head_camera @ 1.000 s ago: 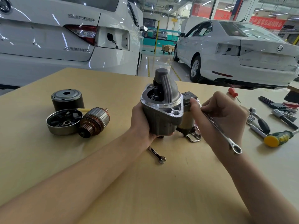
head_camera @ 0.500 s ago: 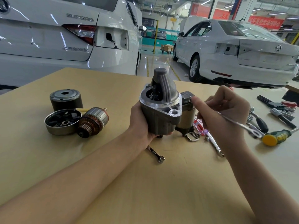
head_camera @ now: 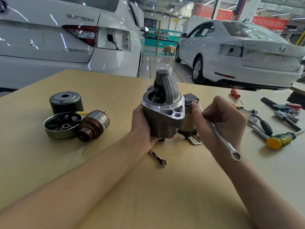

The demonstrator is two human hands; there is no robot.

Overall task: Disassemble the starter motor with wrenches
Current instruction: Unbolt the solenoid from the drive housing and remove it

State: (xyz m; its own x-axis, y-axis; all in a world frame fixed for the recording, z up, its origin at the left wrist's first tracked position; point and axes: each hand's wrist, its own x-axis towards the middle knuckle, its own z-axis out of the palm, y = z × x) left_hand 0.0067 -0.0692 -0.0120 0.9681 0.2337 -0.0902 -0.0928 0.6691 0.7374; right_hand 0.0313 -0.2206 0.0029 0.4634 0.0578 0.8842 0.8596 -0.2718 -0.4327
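Centre of frame: left hand wraps its fingers round the grey starter motor housing, holding it upright with its base on the tan table. Right hand, just right of the housing, curls fingers round a long wrench, far end up at the black solenoid, ring end low right. Left of frame: armature, end cap, black cylinder; small wrench lies below the housing.
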